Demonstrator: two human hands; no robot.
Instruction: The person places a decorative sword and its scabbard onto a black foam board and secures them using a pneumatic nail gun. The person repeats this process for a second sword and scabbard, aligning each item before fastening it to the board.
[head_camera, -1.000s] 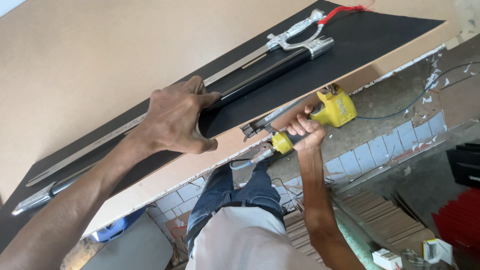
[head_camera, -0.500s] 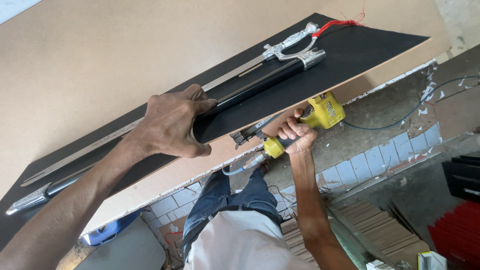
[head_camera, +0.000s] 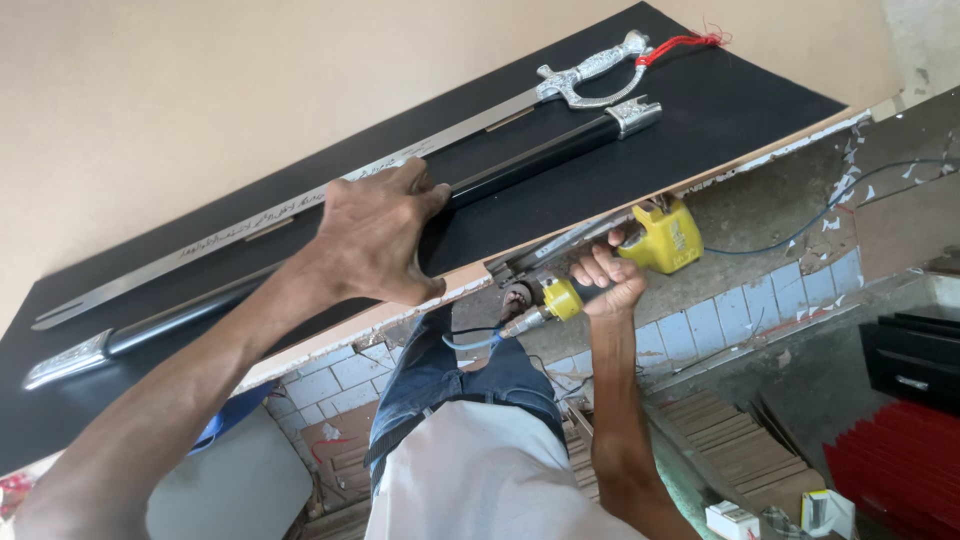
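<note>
Head view: black board (head_camera: 700, 110) lying on the desk (head_camera: 150, 100), bearing a bare sword (head_camera: 330, 195) and a black scabbard (head_camera: 540, 155) side by side. Left hand (head_camera: 375, 235) pressed flat, fingers spread, over scabbard and board edge. Right hand (head_camera: 610, 280) just below that edge, closed around a yellow air tool (head_camera: 660, 240), its nose against the board's underside; blue hose (head_camera: 830, 205) trailing right

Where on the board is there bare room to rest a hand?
Bare black panel lies right of the scabbard; bare tan board lies above the sword. The near edge is crowded: left hand presses there, right hand holds the yellow tool.
</note>
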